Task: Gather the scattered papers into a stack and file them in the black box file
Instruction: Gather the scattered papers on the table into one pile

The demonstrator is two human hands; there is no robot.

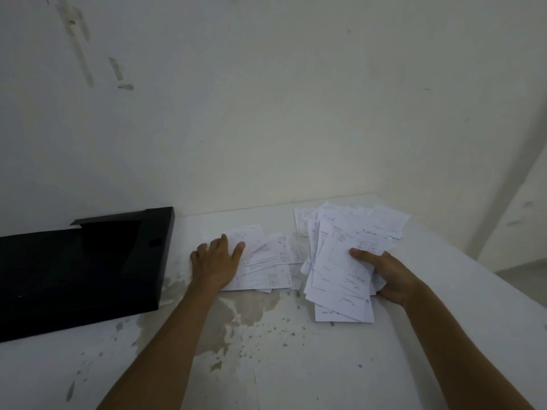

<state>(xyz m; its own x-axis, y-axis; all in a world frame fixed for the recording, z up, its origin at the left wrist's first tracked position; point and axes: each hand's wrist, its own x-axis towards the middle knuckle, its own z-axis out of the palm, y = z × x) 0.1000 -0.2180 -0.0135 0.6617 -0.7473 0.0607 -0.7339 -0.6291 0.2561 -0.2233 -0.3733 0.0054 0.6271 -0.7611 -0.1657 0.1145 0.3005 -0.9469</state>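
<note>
A white table [296, 365], stained and speckled near its middle, is seen set into the corner of two pale walls [266, 99]. The black box file [80, 267] is laid flat on the left part of the table, its cover opened and its dark inside shown. The left hand [216, 261] is spread flat, palm down and fingers apart, on a small overlapping batch of printed sheets [266, 261] just right of the file; nothing is gripped by it, the sheets only being pressed to the table. The right hand [384, 279] is closed on a thicker, uneven bundle of papers [340, 276], the thumb being laid on top and the fingers curled beneath the right edge. The near end of the bundle is rested on the table, while its sheets are fanned out and misaligned. More loose pages [384, 220] are spread behind the bundle, toward the far right corner of the table, some overlapped by it. The two groups of paper are kept just apart by a narrow strip of bare table. Both forearms are bare.
</note>
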